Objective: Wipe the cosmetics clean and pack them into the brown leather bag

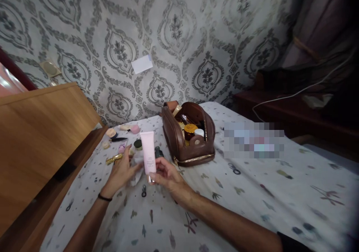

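A pale pink squeeze tube (148, 151) stands upright, its shiny cap at the bottom, in my right hand (169, 177). My right fingers close around its lower end. Just left of the tube, my left hand (122, 169) has its thumb and fingers spread, holding nothing that I can make out. A gold tube-shaped cosmetic (113, 159) lies beside its fingertips. Behind the hands are a dark green-lidded jar (138, 144) and a dark bottle (158, 152). To the right, an unzipped brown toiletry bag (193, 152) holds an amber-lidded jar (190, 129), a white cap (199, 132) and other items.
Several small cosmetics, including a pink jar (135, 128) and a round tan-topped jar (111, 133), lie at the back left of the patterned sheet (165, 214). A wooden panel (53, 132) borders the left side. The wallpapered wall (176, 38) rises behind. A blurred-out patch covers something at right.
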Demonstrator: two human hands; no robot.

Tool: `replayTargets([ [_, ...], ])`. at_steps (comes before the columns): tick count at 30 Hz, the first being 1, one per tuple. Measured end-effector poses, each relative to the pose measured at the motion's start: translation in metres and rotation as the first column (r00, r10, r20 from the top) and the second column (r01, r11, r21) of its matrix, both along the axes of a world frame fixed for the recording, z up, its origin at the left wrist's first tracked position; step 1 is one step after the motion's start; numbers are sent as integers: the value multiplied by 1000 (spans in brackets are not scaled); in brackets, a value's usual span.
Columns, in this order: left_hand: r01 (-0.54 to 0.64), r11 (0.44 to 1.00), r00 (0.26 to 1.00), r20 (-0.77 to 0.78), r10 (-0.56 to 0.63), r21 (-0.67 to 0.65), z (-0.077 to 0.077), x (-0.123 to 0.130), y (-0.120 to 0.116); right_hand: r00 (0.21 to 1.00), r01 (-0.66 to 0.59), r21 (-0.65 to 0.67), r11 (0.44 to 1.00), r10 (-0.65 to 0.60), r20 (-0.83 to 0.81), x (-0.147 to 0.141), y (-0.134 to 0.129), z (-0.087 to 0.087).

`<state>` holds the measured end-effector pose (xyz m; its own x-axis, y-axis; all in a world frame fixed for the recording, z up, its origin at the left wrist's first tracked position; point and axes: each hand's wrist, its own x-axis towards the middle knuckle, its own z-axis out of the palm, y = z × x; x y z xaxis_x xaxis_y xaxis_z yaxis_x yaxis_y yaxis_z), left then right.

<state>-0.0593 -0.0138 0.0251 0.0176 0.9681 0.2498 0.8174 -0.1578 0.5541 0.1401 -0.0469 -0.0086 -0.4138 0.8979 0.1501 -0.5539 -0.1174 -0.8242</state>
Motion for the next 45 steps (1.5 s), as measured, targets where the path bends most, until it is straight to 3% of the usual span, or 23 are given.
replayTargets([
  [2,-17,1000,1000,12,17,-11,4,-8,3,1000,7,-3,1000,-7,-6,1,0,1],
  [4,29,1000,984,177,-28,0,15,-7,1,1000,6,-2,1000,-6,-24,2,0,2],
  [6,120,993,901,421,-105,-9,31,2,-2,998,-22,-11,1000,21,-66,1,0,3],
  [8,212,977,761,629,-162,-6,48,13,-4,986,-89,-59,994,80,-146,1,-1,6],
  [10,253,967,654,734,-184,18,63,20,-4,958,-171,-144,975,130,-258,2,-1,10],
  [12,255,966,632,751,-190,29,75,22,-2,920,-235,-215,948,145,-365,5,0,15],
  [16,275,961,735,643,-216,9,92,19,3,859,-318,-228,920,177,-481,19,2,28],
  [19,271,963,808,547,-221,-11,108,30,3,823,-378,-207,902,225,-521,33,3,34],
  [24,266,957,776,614,-142,-115,125,66,3,790,-428,-151,891,287,-542,53,3,40],
  [29,335,933,782,591,-199,-129,137,87,15,798,-371,-141,918,237,-555,70,4,41],
  [31,329,941,802,549,-234,-79,151,97,21,804,-345,-146,927,212,-555,77,4,37],
  [34,281,954,822,487,-294,102,178,118,33,839,-303,-125,945,202,-505,83,2,26],
  [38,328,878,851,295,-435,350,206,150,64,887,-290,-75,954,239,-394,83,-3,11],
  [41,446,828,867,66,-493,339,207,169,102,894,-348,-51,936,315,-318,82,-5,8],
  [45,523,833,848,-210,-486,183,182,181,157,909,-359,-77,930,330,-254,85,-5,9],
])
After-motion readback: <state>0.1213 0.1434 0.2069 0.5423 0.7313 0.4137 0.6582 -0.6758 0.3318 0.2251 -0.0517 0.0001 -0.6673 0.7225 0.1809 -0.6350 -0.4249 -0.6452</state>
